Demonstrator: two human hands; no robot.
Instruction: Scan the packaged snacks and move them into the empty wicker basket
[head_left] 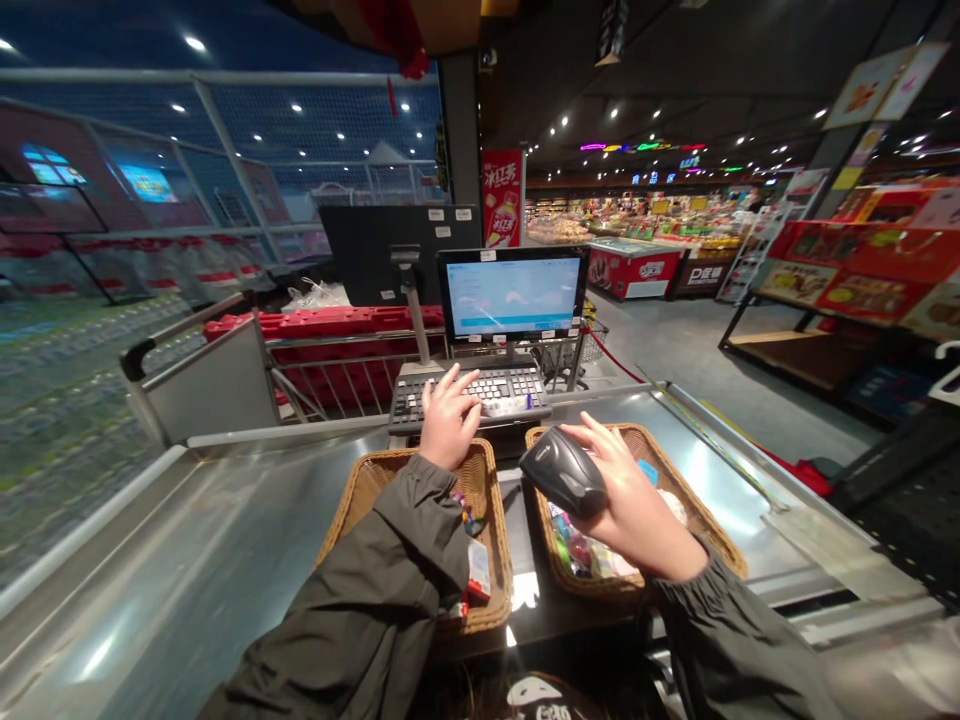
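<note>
Found right grip [626,500] clamped on black scanner [562,470], over the left side of right basket [600,587]. Noted left grip [448,415] with fingers spread apart over keyboard [517,386]; cannot confirm pressing of any key. Observed left sleeve [375,570] crossing left basket [502,540] and its far rim, limiting room there. Listed small packets [589,553] inside right basket, red-and-white box [478,570] inside left basket. Recorded narrow gap between the two facing rims. Located bare metal tabletop [247,540] left of left basket, running to a raised outer edge, with more beyond right basket's right rim. Sighted lit monitor [514,295] just behind keyboard. Logged open floor [641,340] past the tabletop's far right edge.
</note>
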